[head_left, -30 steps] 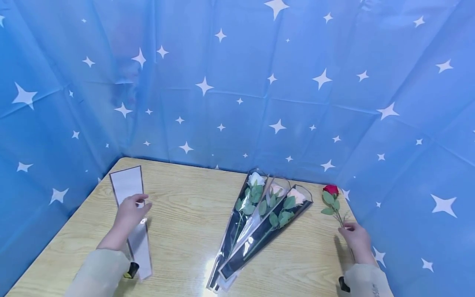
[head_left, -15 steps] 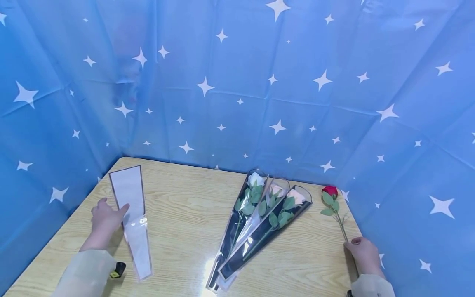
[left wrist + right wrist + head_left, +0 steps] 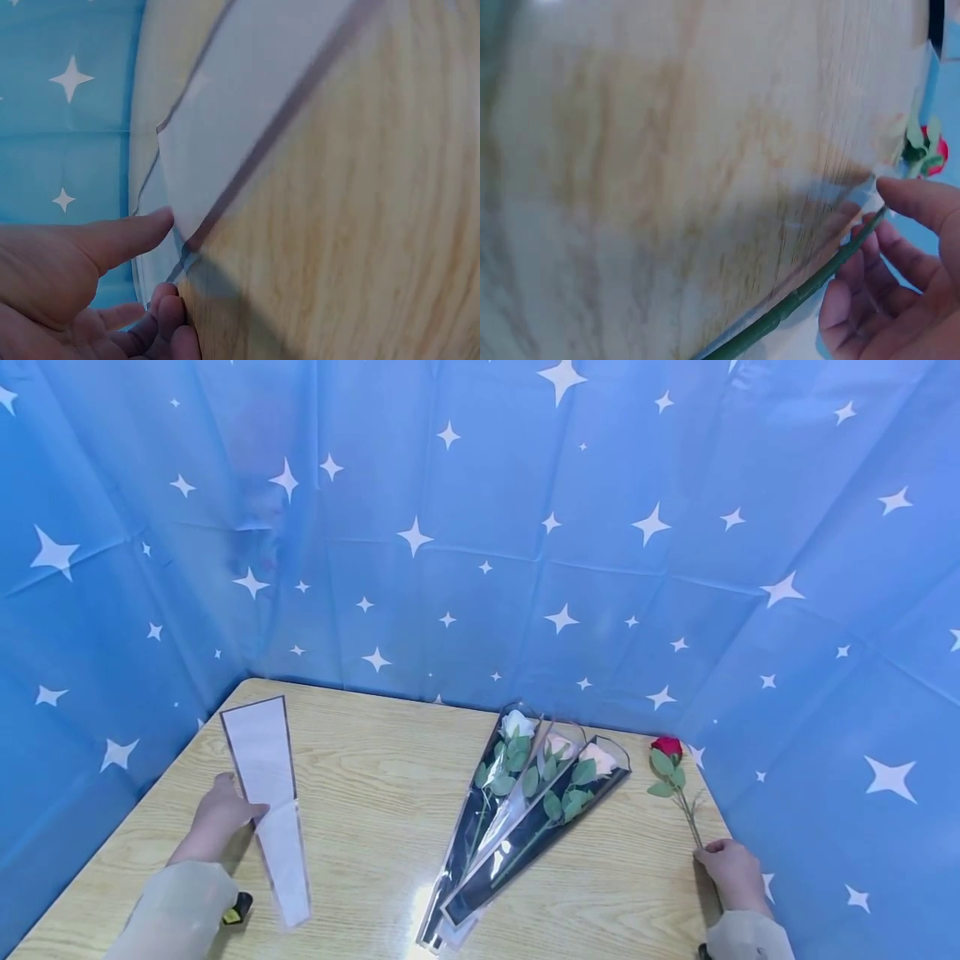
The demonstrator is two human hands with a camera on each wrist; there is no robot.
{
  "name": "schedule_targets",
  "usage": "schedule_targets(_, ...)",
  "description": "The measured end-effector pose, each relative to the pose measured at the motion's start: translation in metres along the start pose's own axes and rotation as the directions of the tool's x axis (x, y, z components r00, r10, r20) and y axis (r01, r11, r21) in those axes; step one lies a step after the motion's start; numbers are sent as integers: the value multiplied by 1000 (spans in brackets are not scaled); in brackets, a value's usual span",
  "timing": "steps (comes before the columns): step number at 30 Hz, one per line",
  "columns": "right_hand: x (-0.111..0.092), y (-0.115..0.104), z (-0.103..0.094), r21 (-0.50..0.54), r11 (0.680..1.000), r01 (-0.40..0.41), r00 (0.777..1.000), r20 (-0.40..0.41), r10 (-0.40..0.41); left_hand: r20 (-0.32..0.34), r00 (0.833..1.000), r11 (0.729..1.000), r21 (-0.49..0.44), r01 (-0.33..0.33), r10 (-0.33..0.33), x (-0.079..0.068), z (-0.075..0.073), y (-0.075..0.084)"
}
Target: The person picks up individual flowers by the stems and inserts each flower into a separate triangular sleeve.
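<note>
At the left, my left hand (image 3: pixel 219 820) pinches the left edge of a long tapered flower sleeve (image 3: pixel 258 743), whitish with a dark border. In the left wrist view the thumb (image 3: pixel 139 238) lies against the sleeve, which bends near it; the fingers curl below. At the far right, my right hand (image 3: pixel 733 870) holds the green stem of a red rose (image 3: pixel 666 747) between thumb and fingers. The right wrist view shows the stem (image 3: pixel 780 311) running down from the fingertips, with the bloom beyond the hand.
Three wrapped roses in clear and black sleeves (image 3: pixel 517 827) overlap like a fan, right of the middle of the wooden table (image 3: pixel 367 760). A blue curtain with white stars (image 3: pixel 480 527) hangs behind and at both sides.
My left hand has moved left and down to the sleeve's left edge, and the sleeve now bends at its middle. The right hand has slid down the rose's stem.
</note>
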State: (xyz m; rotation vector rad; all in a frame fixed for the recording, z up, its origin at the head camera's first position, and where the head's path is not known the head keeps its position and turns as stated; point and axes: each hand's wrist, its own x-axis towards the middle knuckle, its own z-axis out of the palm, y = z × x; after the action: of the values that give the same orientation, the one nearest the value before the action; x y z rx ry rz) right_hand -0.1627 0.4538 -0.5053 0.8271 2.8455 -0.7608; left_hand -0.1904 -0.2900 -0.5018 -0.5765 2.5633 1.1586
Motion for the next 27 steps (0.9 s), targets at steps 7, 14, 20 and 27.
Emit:
schedule_targets(7, 1, -6, 2, -35, 999, -30, 998, -50, 28, -97, 995, 984, 179, -3, 20, 2, 5, 4)
schedule_targets(14, 1, -7, 3, -43, 998, -47, 998, -51, 45, -142, 986, 980, 190, -61, 89, 0, 7, 8)
schedule_targets(20, 2, -6, 3, -41, 999, -36, 998, -46, 34, -206, 977, 989, 147, -23, 53, -3, 13, 12)
schedule_targets(27, 0, -5, 2, -36, 999, -14, 999, -34, 12, -201, 978, 998, 39, -45, 52, 4, 10, 4)
